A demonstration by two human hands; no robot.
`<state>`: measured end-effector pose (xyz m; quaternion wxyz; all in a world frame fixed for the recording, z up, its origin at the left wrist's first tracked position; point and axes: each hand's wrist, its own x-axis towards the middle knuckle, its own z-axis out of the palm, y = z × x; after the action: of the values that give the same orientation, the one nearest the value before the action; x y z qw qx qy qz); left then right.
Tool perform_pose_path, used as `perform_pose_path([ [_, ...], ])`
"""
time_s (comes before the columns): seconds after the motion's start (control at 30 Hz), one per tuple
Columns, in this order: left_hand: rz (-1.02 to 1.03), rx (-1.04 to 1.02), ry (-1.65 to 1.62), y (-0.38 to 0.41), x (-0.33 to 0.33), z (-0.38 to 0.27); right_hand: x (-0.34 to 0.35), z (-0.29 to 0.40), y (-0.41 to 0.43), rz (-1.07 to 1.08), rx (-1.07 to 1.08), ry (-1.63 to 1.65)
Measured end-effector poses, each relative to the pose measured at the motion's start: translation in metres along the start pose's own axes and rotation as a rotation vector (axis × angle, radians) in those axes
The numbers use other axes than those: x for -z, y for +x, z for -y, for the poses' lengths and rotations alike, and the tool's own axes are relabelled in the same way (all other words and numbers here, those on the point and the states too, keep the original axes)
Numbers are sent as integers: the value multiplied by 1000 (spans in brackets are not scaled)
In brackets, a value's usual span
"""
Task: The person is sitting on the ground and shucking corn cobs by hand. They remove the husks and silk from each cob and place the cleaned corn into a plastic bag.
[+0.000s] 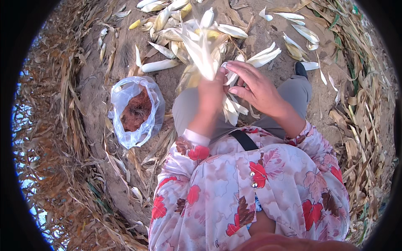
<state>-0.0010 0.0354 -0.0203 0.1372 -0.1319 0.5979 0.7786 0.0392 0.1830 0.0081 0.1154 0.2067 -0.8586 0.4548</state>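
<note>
My left hand [212,95], blurred, is closed around the base of a bunch of pale corn husk [202,55] whose leaves flare up and away from me. Whether a cob sits inside I cannot tell. Close to its right, my right hand [259,88] has curled fingers against a white husk strip [231,77]; the thumb and index finger are apart, and the grip is partly hidden. Loose husk leaves [231,109] hang below the hands between my knees. Beyond them lies a heap of corn ears, with yellow kernels showing on one ear [212,33].
To my left stands an open clear plastic bag [157,103] holding reddish-brown corn silk [138,109]. Husk pieces [306,34] are scattered on the bare soil [94,94]. Dry corn stalks and leaves line the left [62,150] and right [361,125] sides.
</note>
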Motion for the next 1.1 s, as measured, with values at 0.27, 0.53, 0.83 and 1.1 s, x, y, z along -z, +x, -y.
perform_pose_path([
  [0.27, -8, -201, -19, 4, 14, -19, 11, -3, -8, 234, -208, -239],
  [0.53, -91, -269, -220, 21, 31, -40, 26, -14, -18, 544, -609, 606],
  [0.83, 27, -172, -364, 25, 52, -34, 23, -19, -30, 339, -889, 1163],
  [1.1, 76, -180, -487, 25, 53, -26, 14, -16, -31, 156, -727, 993],
])
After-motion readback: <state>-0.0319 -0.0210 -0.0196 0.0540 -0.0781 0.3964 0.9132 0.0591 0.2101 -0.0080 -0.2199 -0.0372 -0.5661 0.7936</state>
